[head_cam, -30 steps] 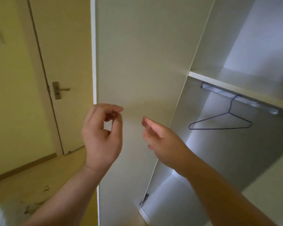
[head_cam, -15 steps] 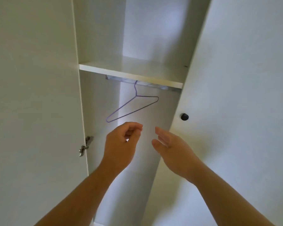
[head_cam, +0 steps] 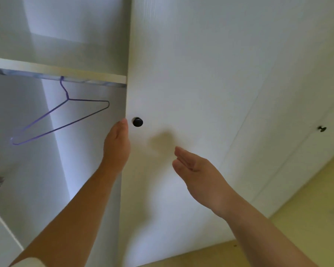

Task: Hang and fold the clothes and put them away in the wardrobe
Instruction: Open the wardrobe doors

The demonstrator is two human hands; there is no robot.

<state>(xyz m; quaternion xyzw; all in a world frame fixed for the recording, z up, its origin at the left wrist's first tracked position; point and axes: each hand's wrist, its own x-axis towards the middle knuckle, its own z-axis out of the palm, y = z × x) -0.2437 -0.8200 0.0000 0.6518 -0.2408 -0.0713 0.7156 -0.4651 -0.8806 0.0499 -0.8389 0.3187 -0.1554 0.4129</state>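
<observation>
The fingers (head_cam: 123,123) of the left hand (head_cam: 117,145) are stretched out nearly straight, their tips at the free edge of the shut wardrobe door (head_cam: 181,74), just left of the black knob (head_cam: 137,122). They hold nothing that I can see. Whether the tips hook round the edge is hidden from here. The right hand (head_cam: 196,167) hangs in front of the same door, below and right of the knob, flat and empty with its fingers together.

The purple wire hanger (head_cam: 68,99) is well left of the knob and a little higher, inside the open half of the wardrobe. Its hook is over the rail (head_cam: 96,84) under the shelf (head_cam: 56,70). Its long side runs aslant, the near tip high and close to the knob, the far tip low and away to the left. The left hand is much the nearer to it, and I would guess a reach up and left would find it. For now, though, that hand looks set to draw the door open. No clothes are in sight.

Half a second ago both hands hovered together just under the hanger, the left one with thumb and fingers curled in. The left has since opened and gone to the door's edge. The view has swung right, so the knob now sits near the middle.
</observation>
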